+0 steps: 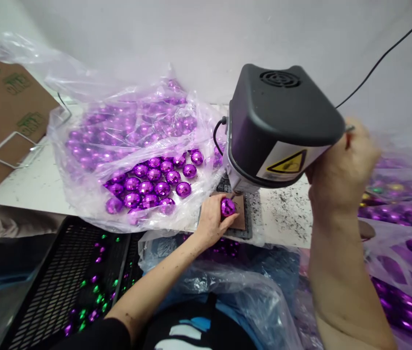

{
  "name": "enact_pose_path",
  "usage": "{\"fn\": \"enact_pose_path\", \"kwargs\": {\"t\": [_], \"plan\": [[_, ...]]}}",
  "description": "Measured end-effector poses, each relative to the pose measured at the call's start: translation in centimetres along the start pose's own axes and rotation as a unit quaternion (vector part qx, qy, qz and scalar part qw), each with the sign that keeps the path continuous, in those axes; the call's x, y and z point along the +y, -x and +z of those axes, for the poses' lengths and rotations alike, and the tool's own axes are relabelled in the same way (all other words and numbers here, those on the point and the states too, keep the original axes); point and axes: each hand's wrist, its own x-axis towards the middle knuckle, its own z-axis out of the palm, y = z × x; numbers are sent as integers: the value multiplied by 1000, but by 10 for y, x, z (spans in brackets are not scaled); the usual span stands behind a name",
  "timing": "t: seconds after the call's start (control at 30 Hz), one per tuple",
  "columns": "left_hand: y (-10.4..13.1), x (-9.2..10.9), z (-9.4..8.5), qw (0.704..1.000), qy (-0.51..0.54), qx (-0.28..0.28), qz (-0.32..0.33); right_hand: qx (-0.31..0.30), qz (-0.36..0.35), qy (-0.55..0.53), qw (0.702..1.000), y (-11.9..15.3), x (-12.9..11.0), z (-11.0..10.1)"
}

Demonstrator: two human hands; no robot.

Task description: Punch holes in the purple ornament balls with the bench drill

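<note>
A shiny purple faceted ball [228, 207] is pinched between the thumb and fingers of my left hand [210, 219]. It rests over a brown board [240, 221] on the machine's base, right beneath the tip of a small black-topped bench drill press [282, 109]. My right hand [349, 170], slightly blurred, is closed around the lever on the right side of the drill press; only a short metal end of that lever shows. To the left, a clear plastic bag [81, 189] lies open with many more such balls [150, 201] in it and at its mouth.
Dark shavings [280, 209] litter the white table. A cardboard box [5, 102] stands at the far left. Below are a black crate [41, 287] with small green and purple balls, and a clear plastic bag [260, 291] at my lap. More bagged purple balls [406, 311] lie at right.
</note>
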Motion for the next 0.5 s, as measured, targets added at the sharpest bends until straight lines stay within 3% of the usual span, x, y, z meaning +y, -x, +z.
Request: {"fn": "enact_pose_path", "kwargs": {"t": [0.1,0.2,0.23,0.3,0.37,0.4,0.43,0.5], "plan": [[35,2,-15,998,46,-15,30,0,21,-38,999,-13,5,7],[76,-6,-20,985,96,-143,14,4,47,-35,998,-12,8,8],[87,-11,-19,974,115,-195,-32,3,54,-34,998,-11,8,7],[100,-26,-13,930,161,-262,-202,10,62,-29,998,-10,7,7],[108,-45,-7,857,210,-272,-383,16,73,-26,997,-10,6,7],[113,-53,-6,829,225,-270,-434,18,79,-28,996,-10,5,7],[119,-61,-6,818,227,-278,-449,17,87,-29,996,-11,5,7],[140,-72,-11,837,206,-333,-382,10,96,-36,995,-11,5,6]]}}
